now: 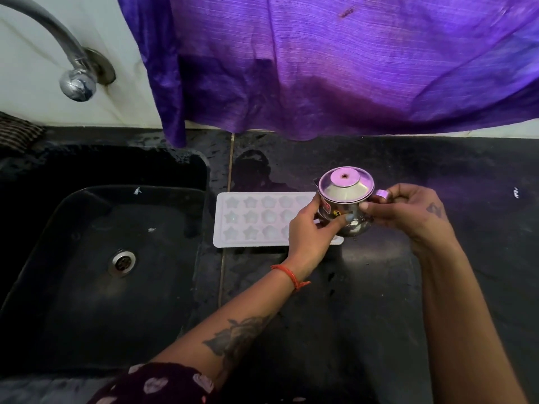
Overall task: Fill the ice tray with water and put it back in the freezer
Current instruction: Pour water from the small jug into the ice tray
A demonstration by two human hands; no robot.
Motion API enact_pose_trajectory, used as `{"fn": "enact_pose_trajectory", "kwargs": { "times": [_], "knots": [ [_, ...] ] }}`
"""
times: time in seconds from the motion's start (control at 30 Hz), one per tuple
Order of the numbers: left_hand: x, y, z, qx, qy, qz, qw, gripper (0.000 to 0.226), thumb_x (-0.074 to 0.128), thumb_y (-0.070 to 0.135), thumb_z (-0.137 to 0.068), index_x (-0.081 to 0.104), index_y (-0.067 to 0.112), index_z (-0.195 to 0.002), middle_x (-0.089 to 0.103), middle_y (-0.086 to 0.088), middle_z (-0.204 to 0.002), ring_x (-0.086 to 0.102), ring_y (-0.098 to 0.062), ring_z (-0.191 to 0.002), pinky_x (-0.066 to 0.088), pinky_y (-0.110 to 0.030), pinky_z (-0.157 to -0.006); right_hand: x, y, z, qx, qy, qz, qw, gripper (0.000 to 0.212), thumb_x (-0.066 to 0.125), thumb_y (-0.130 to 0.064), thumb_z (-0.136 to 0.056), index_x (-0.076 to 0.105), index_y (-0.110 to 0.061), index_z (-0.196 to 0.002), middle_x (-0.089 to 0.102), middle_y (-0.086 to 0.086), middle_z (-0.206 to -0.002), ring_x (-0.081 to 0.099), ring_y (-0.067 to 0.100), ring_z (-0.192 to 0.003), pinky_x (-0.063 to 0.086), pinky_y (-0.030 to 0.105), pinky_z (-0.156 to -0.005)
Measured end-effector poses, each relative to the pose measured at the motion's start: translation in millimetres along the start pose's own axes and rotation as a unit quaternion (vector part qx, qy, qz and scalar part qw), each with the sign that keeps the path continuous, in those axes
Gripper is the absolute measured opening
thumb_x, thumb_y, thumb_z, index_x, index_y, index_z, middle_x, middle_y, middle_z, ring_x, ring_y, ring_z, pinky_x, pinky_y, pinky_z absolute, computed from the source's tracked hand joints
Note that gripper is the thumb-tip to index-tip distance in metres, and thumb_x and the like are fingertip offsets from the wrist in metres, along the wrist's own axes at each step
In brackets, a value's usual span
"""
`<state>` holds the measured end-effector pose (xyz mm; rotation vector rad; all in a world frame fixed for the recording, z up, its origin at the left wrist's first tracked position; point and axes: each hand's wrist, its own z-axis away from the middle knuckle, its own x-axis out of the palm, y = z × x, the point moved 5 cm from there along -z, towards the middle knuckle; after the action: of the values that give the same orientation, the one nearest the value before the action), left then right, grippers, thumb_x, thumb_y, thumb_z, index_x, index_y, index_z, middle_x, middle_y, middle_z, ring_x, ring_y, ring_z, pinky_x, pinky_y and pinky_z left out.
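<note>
A white ice tray (253, 218) with star-shaped cells lies flat on the dark counter, just right of the sink. Over its right end I hold a small steel kettle (345, 199) with its lid on. My left hand (313, 233) cups the kettle's body from the near left, thumb across its front. My right hand (408, 209) pinches the kettle's handle on the right side. The kettle hides the tray's right cells. I cannot tell whether the cells hold water.
A black sink (87, 272) with a steel drain (122, 262) fills the left. A chrome tap (73, 71) comes out of the white wall above it. A purple cloth (335, 68) hangs down to the counter's (379, 301) back edge.
</note>
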<state>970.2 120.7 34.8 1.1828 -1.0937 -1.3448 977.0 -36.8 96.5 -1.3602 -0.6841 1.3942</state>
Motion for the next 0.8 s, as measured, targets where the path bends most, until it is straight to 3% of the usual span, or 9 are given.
{"fn": "enact_pose_trajectory", "kwargs": {
  "times": [0.13, 0.3, 0.47, 0.67, 0.8],
  "knots": [
    [-20, -6, 7, -0.004, 0.043, 0.023, 0.999, 0.054, 0.075, 0.027, -0.078, 0.056, 0.023, -0.128, 0.066, 0.004, -0.111, 0.059, -0.007, -0.101, 0.046, -0.013, -0.085, 21, -7, 1, -0.005, -0.028, 0.018, 0.999, 0.027, 0.088, -0.009, -0.056, 0.063, -0.018, -0.057, 0.068, 0.009, -0.066, 0.069, 0.032, -0.077, 0.057, 0.050, -0.081],
    [-46, -15, 14, -0.003, 0.105, 0.039, 0.994, 0.056, 0.078, 0.025, -0.075, 0.058, 0.021, -0.127, 0.068, 0.005, -0.107, 0.063, -0.009, -0.099, 0.051, -0.023, -0.088, 49, -19, 5, -0.030, -0.064, 0.039, 0.997, 0.028, 0.087, -0.009, -0.058, 0.060, -0.016, -0.062, 0.070, 0.011, -0.068, 0.067, 0.023, -0.068, 0.056, 0.040, -0.072],
    [-69, -18, 24, 0.000, 0.144, 0.055, 0.988, 0.049, 0.078, 0.024, -0.076, 0.060, 0.022, -0.121, 0.066, 0.012, -0.098, 0.061, 0.001, -0.089, 0.049, -0.012, -0.080, 73, -27, 6, -0.038, -0.097, 0.066, 0.992, 0.029, 0.090, -0.016, -0.053, 0.062, -0.019, -0.058, 0.072, 0.010, -0.071, 0.072, 0.030, -0.079, 0.058, 0.045, -0.081],
    [-85, -26, 30, -0.004, 0.178, 0.070, 0.981, 0.048, 0.077, 0.021, -0.077, 0.057, 0.016, -0.121, 0.063, 0.017, -0.097, 0.058, 0.018, -0.080, 0.045, -0.002, -0.071, 100, -39, 8, -0.046, -0.128, 0.089, 0.987, 0.029, 0.089, -0.012, -0.056, 0.062, -0.015, -0.064, 0.071, 0.013, -0.073, 0.071, 0.033, -0.084, 0.059, 0.042, -0.077],
    [-91, -32, 32, -0.012, 0.203, 0.079, 0.976, 0.050, 0.076, 0.024, -0.078, 0.058, 0.014, -0.124, 0.067, 0.006, -0.106, 0.060, 0.004, -0.089, 0.048, -0.008, -0.077, 110, -44, 7, -0.056, -0.134, 0.121, 0.982, 0.029, 0.090, -0.015, -0.054, 0.063, -0.016, -0.063, 0.072, 0.015, -0.073, 0.072, 0.034, -0.081, 0.058, 0.048, -0.080]
  ]
}}
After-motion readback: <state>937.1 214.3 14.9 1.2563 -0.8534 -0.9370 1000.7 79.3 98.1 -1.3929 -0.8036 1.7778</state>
